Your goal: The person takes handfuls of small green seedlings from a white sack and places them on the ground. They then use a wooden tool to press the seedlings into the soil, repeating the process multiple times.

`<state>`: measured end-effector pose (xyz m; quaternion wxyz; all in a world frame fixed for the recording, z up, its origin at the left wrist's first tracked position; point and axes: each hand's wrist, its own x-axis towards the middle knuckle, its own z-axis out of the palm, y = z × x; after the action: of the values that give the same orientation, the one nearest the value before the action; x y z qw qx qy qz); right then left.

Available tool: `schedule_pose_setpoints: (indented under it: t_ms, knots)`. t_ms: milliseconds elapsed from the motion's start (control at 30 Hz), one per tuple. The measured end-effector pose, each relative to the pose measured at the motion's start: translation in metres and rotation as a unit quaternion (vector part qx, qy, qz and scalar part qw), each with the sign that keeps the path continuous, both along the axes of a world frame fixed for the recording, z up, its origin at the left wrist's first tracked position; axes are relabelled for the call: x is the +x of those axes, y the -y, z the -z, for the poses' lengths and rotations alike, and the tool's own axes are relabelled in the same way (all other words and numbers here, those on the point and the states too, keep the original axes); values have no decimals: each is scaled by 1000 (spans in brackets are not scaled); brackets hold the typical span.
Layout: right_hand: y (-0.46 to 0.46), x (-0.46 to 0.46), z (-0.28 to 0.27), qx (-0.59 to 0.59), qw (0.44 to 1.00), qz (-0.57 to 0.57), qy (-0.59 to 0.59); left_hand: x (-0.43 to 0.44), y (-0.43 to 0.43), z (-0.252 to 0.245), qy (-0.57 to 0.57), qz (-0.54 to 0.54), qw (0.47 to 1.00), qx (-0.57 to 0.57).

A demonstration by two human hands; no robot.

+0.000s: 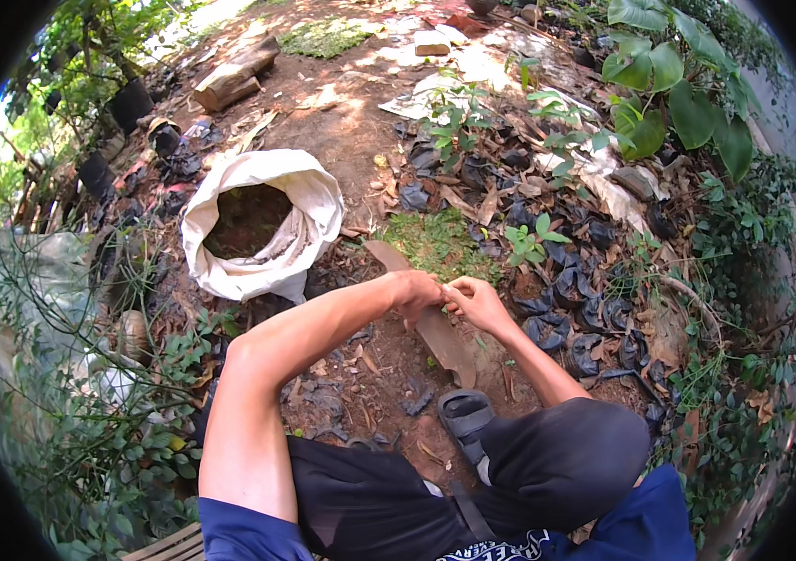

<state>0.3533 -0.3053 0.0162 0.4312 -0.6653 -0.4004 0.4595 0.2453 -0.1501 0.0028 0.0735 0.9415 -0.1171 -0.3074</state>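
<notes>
My left hand point(417, 293) and my right hand point(475, 300) meet at the fingertips over a long flat piece of wood point(443, 343) lying on the soil. The right thumb and forefinger are pinched together against the left fingers; whether something small is between them cannot be made out. Part of the wood is hidden under the left hand. Low green plants point(443, 245) grow just beyond the hands. To the left stands a white woven sack point(268, 277) with its rim rolled down and dark soil point(247, 217) inside.
Black plastic plant bags point(573, 294) crowd the ground at right, among dry leaves and a small seedling point(535, 240). A cut log point(236, 73) and a pale block point(432, 43) lie farther off. My sandaled foot point(467, 417) is near the wood's lower end. Shrubs border both sides.
</notes>
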Motion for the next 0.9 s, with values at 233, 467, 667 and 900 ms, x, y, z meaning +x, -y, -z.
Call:
schedule_pose_setpoints:
  t_ms: [233, 467, 667, 900]
  knots:
    - [62, -17, 36, -107, 980, -86, 141, 30, -9, -12, -117, -81, 989, -28]
    - [82, -5, 32, -102, 960, 34, 258, 60, -24, -30, -19, -127, 983, -129]
    - [120, 6, 42, -127, 974, 186, -22, 74, -33, -24, 438, -42, 898, -19]
    - [147, 20, 58, -208, 959, 190, -29, 76, -61, 8, 285, -87, 954, 23]
